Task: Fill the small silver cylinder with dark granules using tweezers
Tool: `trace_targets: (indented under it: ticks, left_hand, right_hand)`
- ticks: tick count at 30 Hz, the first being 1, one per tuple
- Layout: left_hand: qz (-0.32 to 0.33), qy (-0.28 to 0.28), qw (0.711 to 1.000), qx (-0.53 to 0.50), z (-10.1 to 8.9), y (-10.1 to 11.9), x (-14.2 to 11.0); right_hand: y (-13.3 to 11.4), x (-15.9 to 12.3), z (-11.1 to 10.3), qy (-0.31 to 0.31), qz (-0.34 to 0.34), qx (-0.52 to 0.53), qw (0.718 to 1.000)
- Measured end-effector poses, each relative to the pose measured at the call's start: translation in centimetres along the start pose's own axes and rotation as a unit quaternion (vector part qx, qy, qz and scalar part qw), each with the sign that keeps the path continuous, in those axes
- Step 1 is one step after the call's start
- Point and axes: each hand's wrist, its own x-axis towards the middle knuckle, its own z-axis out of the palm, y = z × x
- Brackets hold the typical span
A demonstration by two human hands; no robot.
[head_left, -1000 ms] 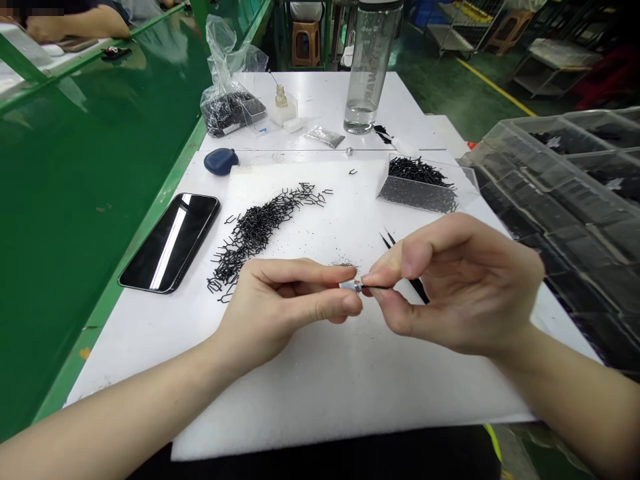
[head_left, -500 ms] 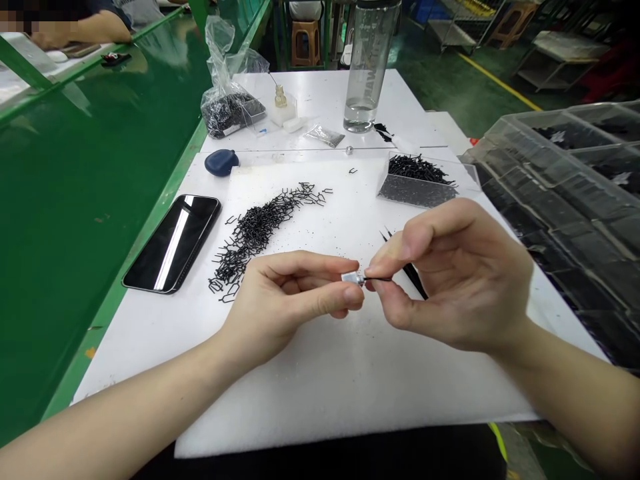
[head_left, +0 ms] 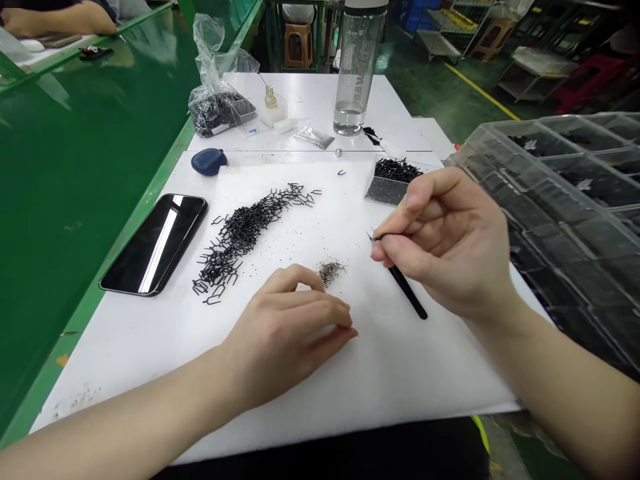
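My right hand [head_left: 450,243] is raised at centre right, thumb and forefinger pinched on a small thin black piece [head_left: 379,237] whose tip pokes out to the left. Black tweezers [head_left: 411,293] lie on the white mat below that hand. My left hand [head_left: 290,333] is low over the mat, palm down, with curled fingers closed together; whatever it holds is hidden. Just beyond its fingers is a small heap of tiny metallic bits [head_left: 331,271]. Many black Y-shaped pieces [head_left: 243,227] form a long pile farther left.
A clear tray of black pieces [head_left: 383,191] sits behind my right hand. A phone [head_left: 155,243] and a dark blue case [head_left: 209,162] are at left. A water bottle [head_left: 353,73] and a plastic bag [head_left: 215,110] stand behind. Stacked clear compartment boxes [head_left: 540,173] line the right.
My hands have come apart: the left went down to the mat, and the right rose with the black piece. The silver part seen at my left fingertips is now out of sight.
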Motion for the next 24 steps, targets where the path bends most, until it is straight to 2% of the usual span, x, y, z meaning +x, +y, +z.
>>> trace_targets:
  ticks: [2,7,10,13,17,20,24]
  left_hand:
    - [-0.011,-0.002,1.000,0.019,0.0,-0.3,-0.1]
    - [-0.084,-0.022,0.995,0.052,-0.6,-0.3,0.4]
    - [-0.064,-0.022,0.995,0.071,-0.8,0.1,0.7]
    - [-0.042,0.028,0.997,0.064,-0.9,0.5,0.8]
    - [-0.010,0.086,0.994,-0.067,-0.9,0.6,0.8]
    - [0.013,0.088,0.988,-0.126,-0.8,0.5,0.8]
    - [0.014,0.080,0.989,-0.124,-0.8,0.3,0.8]
  right_hand:
    - [0.0,-0.1,0.0,-0.012,0.006,-0.007,1.000]
    - [-0.2,-0.3,0.1,-0.024,0.015,-0.011,1.000]
    - [-0.2,-0.4,0.1,-0.027,0.018,-0.004,0.999]
    - [-0.1,-0.5,0.2,-0.031,0.017,-0.004,0.999]
    - [0.1,-0.6,0.3,-0.027,0.008,-0.016,0.999]
    - [0.1,-0.6,0.4,-0.021,0.001,-0.022,1.000]
    - [0.2,-0.6,0.5,-0.026,-0.022,-0.018,0.999]
